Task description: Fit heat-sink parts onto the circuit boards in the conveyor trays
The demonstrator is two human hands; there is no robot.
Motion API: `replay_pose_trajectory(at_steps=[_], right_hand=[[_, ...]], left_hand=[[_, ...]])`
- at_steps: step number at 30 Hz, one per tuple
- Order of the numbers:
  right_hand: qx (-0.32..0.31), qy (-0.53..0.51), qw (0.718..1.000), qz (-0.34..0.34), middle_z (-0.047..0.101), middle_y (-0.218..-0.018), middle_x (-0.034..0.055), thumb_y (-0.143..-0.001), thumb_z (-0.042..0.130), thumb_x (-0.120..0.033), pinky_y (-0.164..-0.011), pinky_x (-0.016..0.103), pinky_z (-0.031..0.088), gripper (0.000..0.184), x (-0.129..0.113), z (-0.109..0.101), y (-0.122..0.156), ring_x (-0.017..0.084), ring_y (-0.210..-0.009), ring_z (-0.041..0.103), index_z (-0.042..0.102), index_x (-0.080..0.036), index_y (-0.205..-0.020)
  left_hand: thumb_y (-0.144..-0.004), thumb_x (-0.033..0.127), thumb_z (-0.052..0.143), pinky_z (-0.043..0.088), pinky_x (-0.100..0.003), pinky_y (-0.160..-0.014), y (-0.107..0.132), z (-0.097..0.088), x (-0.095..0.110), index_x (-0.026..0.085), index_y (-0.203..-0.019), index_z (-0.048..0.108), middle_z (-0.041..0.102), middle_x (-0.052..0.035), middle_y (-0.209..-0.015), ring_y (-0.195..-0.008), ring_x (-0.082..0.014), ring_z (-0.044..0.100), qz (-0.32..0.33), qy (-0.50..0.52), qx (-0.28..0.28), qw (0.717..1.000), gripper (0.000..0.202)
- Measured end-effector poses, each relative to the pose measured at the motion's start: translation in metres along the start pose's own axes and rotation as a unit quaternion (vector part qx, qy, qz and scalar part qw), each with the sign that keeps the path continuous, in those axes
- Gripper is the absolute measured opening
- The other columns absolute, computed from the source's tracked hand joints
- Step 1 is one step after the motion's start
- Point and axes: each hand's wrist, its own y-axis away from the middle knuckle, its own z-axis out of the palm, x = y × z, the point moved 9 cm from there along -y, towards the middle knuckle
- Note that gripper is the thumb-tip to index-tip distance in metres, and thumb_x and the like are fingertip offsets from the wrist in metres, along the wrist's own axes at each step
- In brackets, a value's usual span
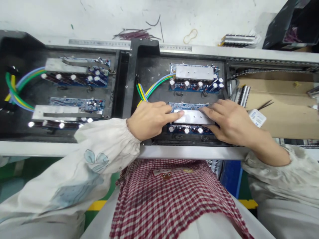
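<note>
In the black tray (159,141) before me lies a blue circuit board (191,107) with a flat silver heat sink (190,117) and a row of capacitors. My left hand (149,119) grips the board's left end, its index finger stretched onto the heat sink and the other fingers curled. My right hand (230,121) holds the right end, fingertips on the heat sink and thumb low at the capacitor side. Both hands cover the board's ends. A second circuit board (195,78) with its own heat sink sits behind; blue, yellow and green wires (154,84) run from its left side.
Another black tray (117,109) on the left carries two wired boards. To the right are a cardboard sheet (281,113), a white square tag (257,118) and a black bin (294,26). A steel ruler (174,47), dark purple tubing pieces (137,34) and a rubber band (190,36) lie behind.
</note>
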Motion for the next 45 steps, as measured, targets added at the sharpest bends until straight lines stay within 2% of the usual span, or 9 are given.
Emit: replay_pose_trajectory(at_steps=[9, 15, 18, 22, 29, 41, 45], right_hand=[[-0.029, 0.007, 1.000, 0.007, 0.058, -0.078, 0.0100, -0.085, 0.045, -0.022, -0.067, 0.032, 0.032, 0.035, 0.001, 0.002, -0.002, 0.022, -0.072, 0.047, 0.060, -0.005, -0.111], [-0.050, -0.031, 0.998, 0.028, 0.059, -0.083, 0.0114, -0.087, 0.045, -0.030, -0.069, 0.033, 0.037, 0.040, 0.002, 0.002, -0.007, 0.023, -0.076, 0.050, 0.059, -0.005, -0.115], [-0.031, -0.058, 0.997, 0.029, 0.059, -0.089, 0.0131, -0.087, 0.046, -0.030, -0.072, 0.033, 0.039, 0.043, -0.001, 0.002, -0.012, 0.024, -0.081, 0.050, 0.057, -0.004, -0.119], [0.000, -0.060, 0.998, -0.010, 0.059, -0.086, 0.0135, -0.086, 0.044, -0.023, -0.073, 0.035, 0.041, 0.043, -0.008, 0.004, -0.016, 0.025, -0.080, 0.048, 0.056, -0.003, -0.122], [0.013, -0.063, 0.998, -0.026, 0.059, -0.086, 0.0149, -0.088, 0.042, -0.019, -0.074, 0.037, 0.045, 0.042, -0.009, 0.006, -0.012, 0.025, -0.082, 0.047, 0.055, 0.000, -0.123], [0.026, -0.075, 0.996, -0.026, 0.059, -0.088, 0.0157, -0.086, 0.042, -0.016, -0.076, 0.040, 0.048, 0.043, -0.013, 0.006, -0.012, 0.025, -0.085, 0.047, 0.054, 0.002, -0.124], [0.023, -0.104, 0.994, -0.001, 0.059, -0.088, 0.0145, -0.087, 0.043, -0.018, -0.075, 0.040, 0.048, 0.044, -0.009, 0.006, -0.013, 0.024, -0.083, 0.047, 0.054, -0.001, -0.126]], left_hand=[[-0.085, 0.008, 0.044, 0.014, -0.031, -0.050, 0.000, 0.000, 0.000, 0.030, -0.125, 0.053, 0.059, -0.0017, -0.077, -0.078, -0.0162, 0.055, -0.003, 0.005, -0.006, 1.000, 0.046], [-0.084, 0.008, 0.044, 0.014, -0.031, -0.050, -0.001, -0.001, 0.001, 0.029, -0.123, 0.054, 0.058, -0.0011, -0.075, -0.077, -0.0158, 0.055, 0.009, 0.005, 0.007, 1.000, 0.045], [-0.084, 0.008, 0.044, 0.015, -0.032, -0.050, -0.001, -0.003, 0.001, 0.029, -0.121, 0.056, 0.057, -0.0008, -0.074, -0.076, -0.0155, 0.055, 0.012, 0.006, 0.019, 1.000, 0.044], [-0.084, 0.008, 0.042, 0.015, -0.032, -0.050, -0.001, -0.004, 0.000, 0.030, -0.121, 0.056, 0.057, -0.0009, -0.073, -0.075, -0.0156, 0.055, 0.009, 0.011, 0.028, 0.999, 0.045], [-0.087, 0.011, 0.042, 0.013, -0.031, -0.049, 0.001, -0.004, -0.002, 0.030, -0.119, 0.059, 0.057, -0.0015, -0.072, -0.073, -0.0153, 0.055, 0.009, 0.021, 0.045, 0.999, 0.041], [-0.086, 0.008, 0.042, 0.018, -0.030, -0.048, 0.000, -0.007, 0.001, 0.027, -0.116, 0.059, 0.054, -0.0004, -0.071, -0.071, -0.0145, 0.053, 0.023, 0.024, 0.065, 0.997, 0.040], [-0.083, 0.005, 0.042, 0.021, -0.029, -0.046, 0.001, -0.011, 0.003, 0.026, -0.116, 0.058, 0.054, -0.0008, -0.071, -0.071, -0.0152, 0.053, 0.036, 0.025, 0.070, 0.997, 0.043]])
